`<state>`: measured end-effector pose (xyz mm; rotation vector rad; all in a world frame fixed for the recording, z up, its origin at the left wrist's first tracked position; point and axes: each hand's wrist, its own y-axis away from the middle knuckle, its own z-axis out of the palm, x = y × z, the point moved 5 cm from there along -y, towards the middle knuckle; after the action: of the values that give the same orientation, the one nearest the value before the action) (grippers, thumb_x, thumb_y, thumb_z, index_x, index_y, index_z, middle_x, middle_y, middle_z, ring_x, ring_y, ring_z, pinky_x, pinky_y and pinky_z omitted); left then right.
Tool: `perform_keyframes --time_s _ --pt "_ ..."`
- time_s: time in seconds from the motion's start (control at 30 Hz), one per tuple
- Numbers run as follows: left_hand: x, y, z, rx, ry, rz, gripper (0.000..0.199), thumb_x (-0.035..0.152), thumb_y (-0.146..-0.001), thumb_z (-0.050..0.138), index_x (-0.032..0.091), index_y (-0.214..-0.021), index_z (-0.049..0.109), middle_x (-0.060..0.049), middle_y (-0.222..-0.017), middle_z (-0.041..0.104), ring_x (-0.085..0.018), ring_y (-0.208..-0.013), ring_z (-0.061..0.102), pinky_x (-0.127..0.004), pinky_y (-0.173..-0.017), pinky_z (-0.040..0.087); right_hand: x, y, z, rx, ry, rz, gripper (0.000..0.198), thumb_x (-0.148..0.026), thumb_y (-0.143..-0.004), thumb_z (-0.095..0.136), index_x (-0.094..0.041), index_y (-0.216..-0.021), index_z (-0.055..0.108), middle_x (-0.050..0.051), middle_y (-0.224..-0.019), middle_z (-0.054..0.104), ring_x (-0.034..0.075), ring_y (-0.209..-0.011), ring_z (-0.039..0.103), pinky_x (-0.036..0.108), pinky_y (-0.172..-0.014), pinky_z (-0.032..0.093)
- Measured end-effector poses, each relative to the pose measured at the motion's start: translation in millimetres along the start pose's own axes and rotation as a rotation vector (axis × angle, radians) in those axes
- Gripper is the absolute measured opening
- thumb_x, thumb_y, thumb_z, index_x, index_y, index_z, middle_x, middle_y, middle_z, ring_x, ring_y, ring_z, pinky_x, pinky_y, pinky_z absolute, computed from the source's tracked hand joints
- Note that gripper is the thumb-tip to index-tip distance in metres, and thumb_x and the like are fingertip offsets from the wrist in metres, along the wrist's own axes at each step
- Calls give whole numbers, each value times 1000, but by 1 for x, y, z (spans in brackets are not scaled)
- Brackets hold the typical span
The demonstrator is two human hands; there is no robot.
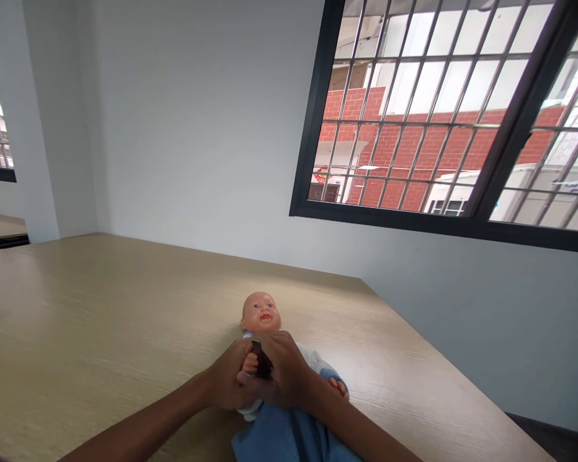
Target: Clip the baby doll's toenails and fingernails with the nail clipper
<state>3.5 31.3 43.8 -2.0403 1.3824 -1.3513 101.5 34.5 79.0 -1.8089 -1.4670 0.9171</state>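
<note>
A baby doll [261, 313] with a bald head, white top and blue trousers [289, 436] lies on its back on the table. Over its chest my two hands meet. My left hand [228, 375] is closed round one of the doll's hands [250, 363], whose small fingers show between mine. My right hand [291, 369] grips what looks like a nail clipper [257, 348], dark with a shiny metal end, right beside those fingers. Whether its jaws touch them I cannot tell. The doll's other hand [338, 386] rests on the table past my right wrist.
The light wood table [125, 308] stretches out to the left and behind the doll, and its edge slants down on the right. A pale wall [197, 128] rises behind it, with a barred, dark-framed window [395, 215] at the upper right.
</note>
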Motion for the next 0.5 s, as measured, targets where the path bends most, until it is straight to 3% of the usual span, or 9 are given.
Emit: perform_keyframes --time_s 0.2,0.4,0.5 --pt "0 0 -1 24 72 -37 8 11 -60 45 16 -66 42 2 -58 44 -13 -65 49 -25 -66 43 0 0 0 13 -31 -8 46 -56 -95 49 -22 -69 34 -4 -56 42 12 -49 36 27 -51 22" --pt "-3 1 0 15 44 -15 6 11 -62 46 15 -66 44 2 -62 48 -12 -65 49 -24 -66 42 -1 -2 0 12 -17 -18 45 -55 -95 49 -21 -68 34 -4 -56 43 12 -49 35 27 -50 23" --pt "-5 2 1 3 17 -2 8 12 -61 46 15 -68 42 2 -64 46 -9 -59 43 -23 -57 36 -1 -1 1 10 -11 -15 45 -55 -95 48 -22 -69 34 -4 -57 43 12 -49 35 28 -50 23"
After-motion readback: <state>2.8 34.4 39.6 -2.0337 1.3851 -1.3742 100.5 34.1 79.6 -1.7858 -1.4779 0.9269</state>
